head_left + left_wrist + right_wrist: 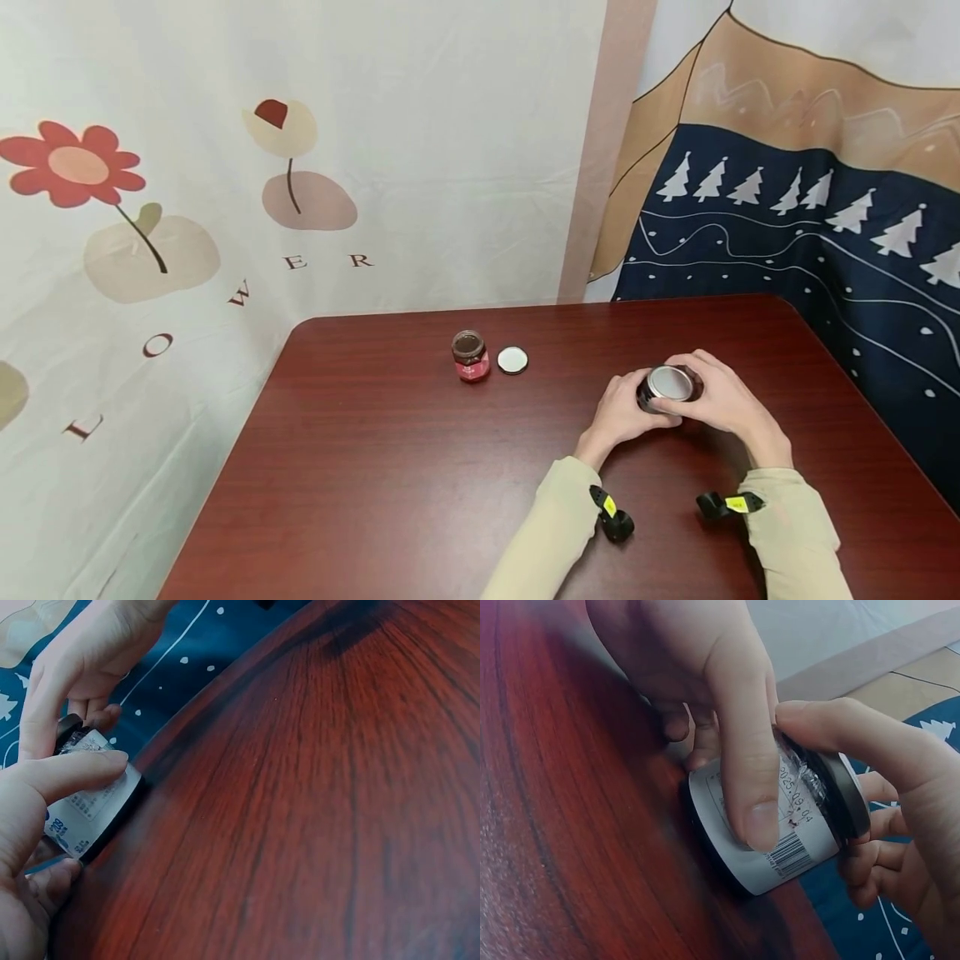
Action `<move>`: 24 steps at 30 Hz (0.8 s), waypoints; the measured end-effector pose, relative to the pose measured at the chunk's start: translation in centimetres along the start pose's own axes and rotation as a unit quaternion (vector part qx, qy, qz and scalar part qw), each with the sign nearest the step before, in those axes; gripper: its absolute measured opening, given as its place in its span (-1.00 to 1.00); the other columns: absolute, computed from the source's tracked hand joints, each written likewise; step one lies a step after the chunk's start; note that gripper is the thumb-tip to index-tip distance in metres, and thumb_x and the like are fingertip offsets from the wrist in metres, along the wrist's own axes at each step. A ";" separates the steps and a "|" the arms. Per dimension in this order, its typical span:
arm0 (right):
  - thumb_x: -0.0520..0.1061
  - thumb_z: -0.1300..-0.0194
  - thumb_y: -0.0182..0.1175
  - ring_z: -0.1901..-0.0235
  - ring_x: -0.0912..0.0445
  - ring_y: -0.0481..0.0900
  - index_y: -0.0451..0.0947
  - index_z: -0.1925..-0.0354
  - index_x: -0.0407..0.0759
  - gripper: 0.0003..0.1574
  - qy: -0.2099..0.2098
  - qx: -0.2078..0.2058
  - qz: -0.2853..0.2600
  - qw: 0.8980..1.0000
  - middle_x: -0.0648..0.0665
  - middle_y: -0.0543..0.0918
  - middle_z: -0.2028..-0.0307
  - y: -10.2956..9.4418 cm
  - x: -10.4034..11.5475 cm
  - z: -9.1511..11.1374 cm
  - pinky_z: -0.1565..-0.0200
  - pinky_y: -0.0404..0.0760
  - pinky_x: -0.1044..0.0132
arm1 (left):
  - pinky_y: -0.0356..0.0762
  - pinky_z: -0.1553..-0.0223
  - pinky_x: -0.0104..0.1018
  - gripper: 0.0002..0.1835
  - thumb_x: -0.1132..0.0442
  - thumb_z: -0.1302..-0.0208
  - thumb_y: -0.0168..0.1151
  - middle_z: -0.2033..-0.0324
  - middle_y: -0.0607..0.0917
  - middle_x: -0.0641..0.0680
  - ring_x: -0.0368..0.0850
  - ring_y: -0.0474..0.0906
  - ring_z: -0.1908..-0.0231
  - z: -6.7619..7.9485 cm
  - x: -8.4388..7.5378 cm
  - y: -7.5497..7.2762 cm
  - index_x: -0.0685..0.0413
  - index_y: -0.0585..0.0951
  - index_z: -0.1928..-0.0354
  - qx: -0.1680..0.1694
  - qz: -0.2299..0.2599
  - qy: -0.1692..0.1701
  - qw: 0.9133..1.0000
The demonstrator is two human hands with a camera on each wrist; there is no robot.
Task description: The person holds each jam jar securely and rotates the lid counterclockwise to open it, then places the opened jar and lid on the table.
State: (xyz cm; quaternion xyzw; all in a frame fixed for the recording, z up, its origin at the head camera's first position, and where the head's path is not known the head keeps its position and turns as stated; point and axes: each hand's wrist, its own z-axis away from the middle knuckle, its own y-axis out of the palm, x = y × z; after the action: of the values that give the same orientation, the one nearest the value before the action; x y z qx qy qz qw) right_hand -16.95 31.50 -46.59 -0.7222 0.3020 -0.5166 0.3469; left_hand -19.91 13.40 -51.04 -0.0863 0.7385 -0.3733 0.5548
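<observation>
A small jar (670,383) stands upright at the right of the table, between both hands. Its white label (795,855) carries a barcode and a printed date, with crinkled clear film above it. My left hand (626,408) grips the jar body, the thumb lying across the label in both wrist views. With thumb and fingers, my right hand (720,396) holds the dark-rimmed lid (847,791), which sits on the jar. The lid's top looks pale grey from above.
Farther left stands an open jar (472,365) with a red label and dark contents. Beside it lies a round lid (512,360), white side up. The dark red wooden table (360,467) has a patterned cloth (750,217) hanging behind its right side.
</observation>
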 end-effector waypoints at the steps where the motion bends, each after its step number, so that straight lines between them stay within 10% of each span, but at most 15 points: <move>1: 0.22 -0.04 0.55 0.18 0.08 0.49 0.57 -0.05 -0.05 -0.30 -0.003 -0.004 0.004 1.000 -0.02 0.57 0.16 0.1 0.0 0.0 0.12 0.55 0.02 | 0.42 -0.07 -0.47 -0.17 -0.11 0.03 0.62 -0.14 0.62 -0.23 -0.30 0.43 -0.03 0.0 0.0 0.0 -0.20 0.51 -0.34 -0.004 0.006 0.001 1.000; 15: 0.15 -0.04 0.57 0.21 0.11 0.54 0.62 -0.02 -0.03 -0.37 -0.002 -0.069 -0.009 0.998 -0.02 0.67 0.14 0.2 0.4 -0.1 0.18 0.55 0.30 | 0.45 -0.12 -0.44 -0.22 -0.08 0.02 0.62 -0.11 0.63 -0.20 -0.36 0.52 -0.08 0.3 -0.3 -0.5 -0.18 0.55 -0.29 -0.044 0.082 0.012 0.996; 24: 0.17 -0.04 0.57 0.14 0.02 0.56 0.58 -0.04 -0.06 -0.33 0.010 -0.074 -0.013 0.997 -0.11 0.66 0.09 0.2 1.3 -0.4 0.10 0.56 -0.06 | 0.43 -0.13 -0.47 -0.22 0.11 -0.04 0.60 -0.13 0.60 -0.05 -0.30 0.50 -0.13 0.4 -0.2 -0.3 -0.05 0.49 -0.34 -0.059 0.127 0.059 0.988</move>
State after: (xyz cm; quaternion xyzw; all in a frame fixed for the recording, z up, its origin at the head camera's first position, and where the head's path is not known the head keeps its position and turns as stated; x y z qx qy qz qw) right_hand -16.97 30.31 -45.93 -0.7444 0.3334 -0.5049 0.2825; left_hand -19.58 13.10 -50.69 -0.0028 0.7955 -0.2598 0.5474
